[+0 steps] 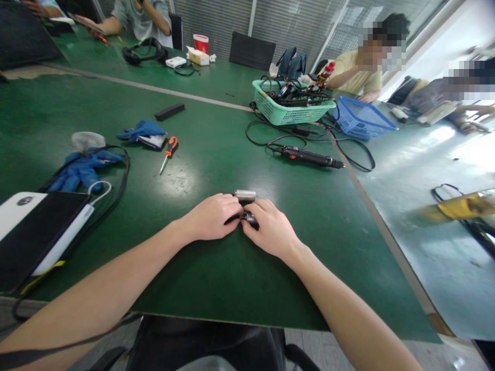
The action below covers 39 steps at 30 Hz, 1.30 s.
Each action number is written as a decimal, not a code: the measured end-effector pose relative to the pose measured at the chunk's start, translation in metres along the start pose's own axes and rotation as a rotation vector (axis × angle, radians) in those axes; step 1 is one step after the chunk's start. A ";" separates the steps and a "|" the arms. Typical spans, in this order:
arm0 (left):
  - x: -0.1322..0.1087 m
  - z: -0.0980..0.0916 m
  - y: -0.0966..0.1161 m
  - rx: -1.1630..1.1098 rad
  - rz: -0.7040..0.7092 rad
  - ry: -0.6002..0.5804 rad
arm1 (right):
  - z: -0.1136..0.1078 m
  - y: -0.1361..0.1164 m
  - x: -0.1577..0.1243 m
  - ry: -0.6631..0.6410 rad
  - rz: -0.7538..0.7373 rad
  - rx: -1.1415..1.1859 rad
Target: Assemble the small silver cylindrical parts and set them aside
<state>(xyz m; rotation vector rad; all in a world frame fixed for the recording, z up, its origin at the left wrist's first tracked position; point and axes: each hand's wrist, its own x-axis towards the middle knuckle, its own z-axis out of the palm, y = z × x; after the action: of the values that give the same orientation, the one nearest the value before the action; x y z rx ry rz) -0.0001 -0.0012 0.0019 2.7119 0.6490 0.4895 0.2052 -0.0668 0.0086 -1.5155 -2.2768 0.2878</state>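
My left hand [216, 216] and my right hand [270, 225] meet over the green table [216, 273], fingers closed. Between them is a small black part with a shiny metallic piece [250, 218]; both hands grip it, and the fingers hide most of its shape. Just beyond my fingertips shows a silver cylinder [245, 195], lying crosswise. Whether it joins the black part, I cannot tell. An orange-and-black screwdriver [169, 153] lies farther off to the left. To the right, beyond my hands, rests a black electric screwdriver [309, 156] with its cable.
A green basket [294, 113] heaped with cables and tools stands at the back, beside a blue basket [363, 118]. Blue gloves [83, 167] and a white-and-black device [42, 232] lie left. A black bar [169, 112] sits farther back. Other people sit around the table.
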 end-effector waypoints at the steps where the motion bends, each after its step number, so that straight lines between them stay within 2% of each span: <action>1: 0.000 0.000 0.000 -0.001 0.000 -0.001 | 0.000 0.000 0.000 0.000 -0.001 -0.002; 39: -0.001 0.001 0.000 0.046 -0.044 0.019 | 0.004 0.003 -0.001 0.035 0.022 -0.050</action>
<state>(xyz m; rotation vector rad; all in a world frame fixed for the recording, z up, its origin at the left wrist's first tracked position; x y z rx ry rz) -0.0009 -0.0019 0.0008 2.7323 0.7315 0.4962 0.2062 -0.0665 0.0039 -1.5591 -2.2571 0.2100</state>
